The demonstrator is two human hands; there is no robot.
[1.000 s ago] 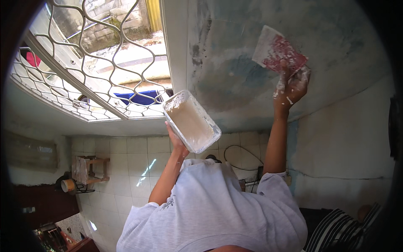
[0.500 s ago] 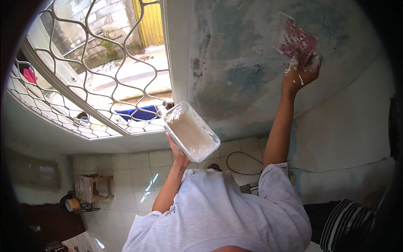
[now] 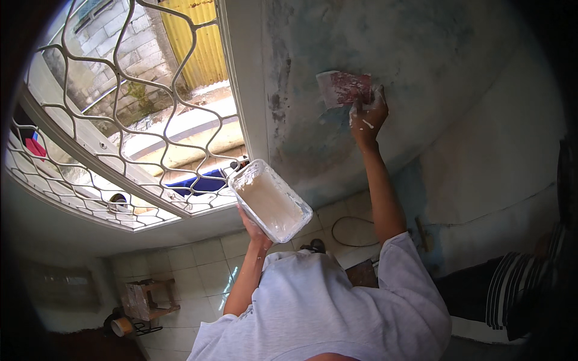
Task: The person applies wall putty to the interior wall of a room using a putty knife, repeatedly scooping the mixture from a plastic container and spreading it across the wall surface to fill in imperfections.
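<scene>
Red-and-white spreader (image 3: 346, 88) sits at the wall (image 3: 433, 84) in the right hand's grip (image 3: 369, 118); the left hand (image 3: 257, 232) holds a paste tub (image 3: 306, 213). Smoothing seems underway; another stroke would want even pressure.

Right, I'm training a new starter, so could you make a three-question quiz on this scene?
1. Which hand holds the white tub?
2. True or false: the right hand is empty.
3. Fill in the blank: in the picture, the wooden stool is to the ____ of the tub.

Key:
1. The left hand.
2. False; the right hand holds a reddish spreader.
3. Left.
</scene>
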